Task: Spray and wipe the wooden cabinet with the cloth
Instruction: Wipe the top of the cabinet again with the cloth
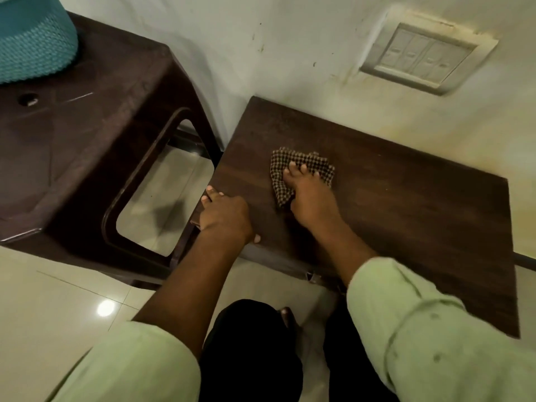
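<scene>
My right hand (310,198) lies flat, fingers spread, pressing the checked cloth (304,165) onto the wooden cabinet (406,224) top, left of centre; I judge this is for wiping pressure. My left hand (226,219) curls over the top's left edge, likely to brace. No spray bottle in view.

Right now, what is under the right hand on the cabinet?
The checkered cloth, pressed onto the wooden cabinet top by the right hand. The wood beneath the cloth is hidden.

Cloth (304,159): brown-checked, crumpled, lying on top of cabinet (406,216), left of centre. Cabinet: dark wood, flat top.
</scene>
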